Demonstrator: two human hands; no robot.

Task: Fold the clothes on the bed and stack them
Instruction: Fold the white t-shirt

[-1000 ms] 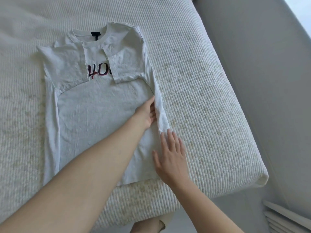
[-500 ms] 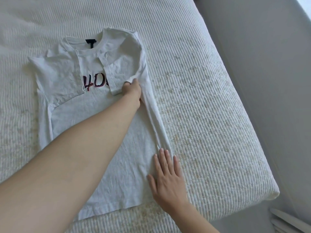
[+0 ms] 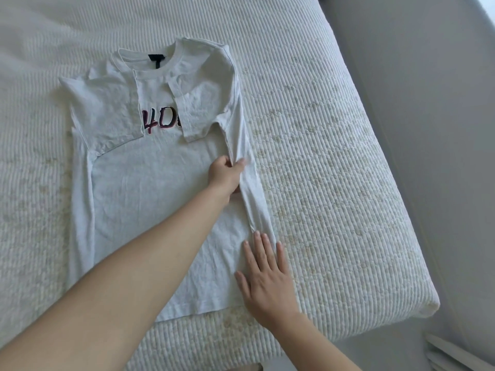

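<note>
Pinching t-shirt [image 3: 160, 188] fold, left hand [image 3: 226, 174] fingers [image 3: 242, 162].

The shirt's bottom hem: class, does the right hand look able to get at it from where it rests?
Probably yes: the right hand lies flat on the shirt just above the hem, with nothing between.

Bare forearms, no sleeves, short nails.

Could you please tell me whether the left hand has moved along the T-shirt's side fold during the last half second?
Yes. The left hand has slid back from the folded right sleeve toward the hem, along the T-shirt fold.
</note>
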